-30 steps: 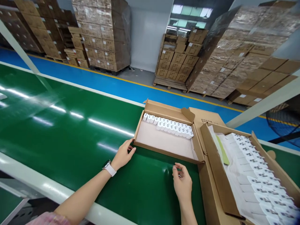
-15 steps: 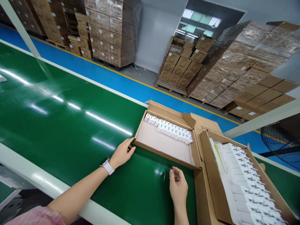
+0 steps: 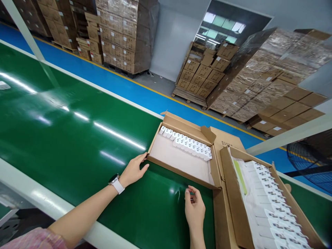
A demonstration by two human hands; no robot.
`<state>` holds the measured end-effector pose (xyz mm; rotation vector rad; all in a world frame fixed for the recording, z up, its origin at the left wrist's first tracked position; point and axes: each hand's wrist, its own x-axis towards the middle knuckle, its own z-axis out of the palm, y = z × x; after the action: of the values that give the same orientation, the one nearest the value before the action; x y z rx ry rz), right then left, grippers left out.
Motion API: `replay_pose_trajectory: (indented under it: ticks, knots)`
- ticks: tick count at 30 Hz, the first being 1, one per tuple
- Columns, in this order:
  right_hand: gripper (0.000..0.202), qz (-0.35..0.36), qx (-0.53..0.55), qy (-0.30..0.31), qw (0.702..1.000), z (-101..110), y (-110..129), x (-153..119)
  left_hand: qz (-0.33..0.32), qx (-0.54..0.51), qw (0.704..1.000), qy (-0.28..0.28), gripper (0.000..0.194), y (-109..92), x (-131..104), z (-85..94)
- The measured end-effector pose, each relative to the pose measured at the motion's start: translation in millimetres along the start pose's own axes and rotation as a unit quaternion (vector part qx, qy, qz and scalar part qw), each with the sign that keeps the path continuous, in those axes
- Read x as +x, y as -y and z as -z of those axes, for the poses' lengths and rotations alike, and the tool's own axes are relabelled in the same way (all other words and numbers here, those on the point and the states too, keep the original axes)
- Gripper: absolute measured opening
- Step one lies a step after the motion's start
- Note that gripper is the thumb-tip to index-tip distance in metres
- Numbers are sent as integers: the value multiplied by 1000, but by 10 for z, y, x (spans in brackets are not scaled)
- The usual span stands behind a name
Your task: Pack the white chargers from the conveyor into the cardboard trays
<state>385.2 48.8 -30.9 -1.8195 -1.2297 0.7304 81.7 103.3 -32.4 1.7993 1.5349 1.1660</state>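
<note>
My left hand [image 3: 135,169] is open, its fingertips touching the front left corner of a shallow open cardboard box [image 3: 178,170]. That box holds two rows of small white pieces [image 3: 192,143] with grey marks on top, standing along its back side. The front part of its pale lining shows bare. Hovering over the green belt in front of the box, my right hand [image 3: 195,205] has loosely bent fingers with nothing visible in them. To its right, a larger open carton [image 3: 237,214] contains white parts with metal clips [image 3: 275,197], packed in rows.
The larger carton rests on another cardboard box [image 3: 220,214]. A green conveyor belt [image 3: 64,145] with pale rails runs across the view. A black fan [image 3: 308,162] stands at right. Behind the blue floor, wrapped carton stacks [image 3: 119,38] line the wall.
The view has shifted slightly, so the near boxes and both hands appear a little further left. My left hand stays at the box corner, and the white pieces look unchanged.
</note>
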Motion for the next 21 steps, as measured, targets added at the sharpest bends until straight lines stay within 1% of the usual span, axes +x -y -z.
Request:
replay_pose_trajectory:
  ticks: [12, 14, 16, 18, 19, 21]
  knots:
    - [61, -6, -13, 23, 1000, 25, 59, -47, -6, 8, 1000, -1, 50, 1, -1, -2]
    - [60, 14, -39, 23, 999, 14, 100, -51, -6, 9, 1000, 2, 49, 8, 6, 1]
    - [61, 65, -71, 7, 995, 2, 211, -54, -8, 11, 1000, 3, 48, 15, 16, 5]
    - [62, 148, -83, -22, 985, 29, 401, -78, -11, 13, 1000, 2, 47, 22, 26, 11]
    - [61, 198, -77, -39, 976, 71, 518, -109, -12, 13, 1000, 3, 47, 26, 31, 16]
    - [57, 294, -43, -73, 952, 230, 754, -226, -13, 12, 1000, 6, 47, 33, 40, 31]
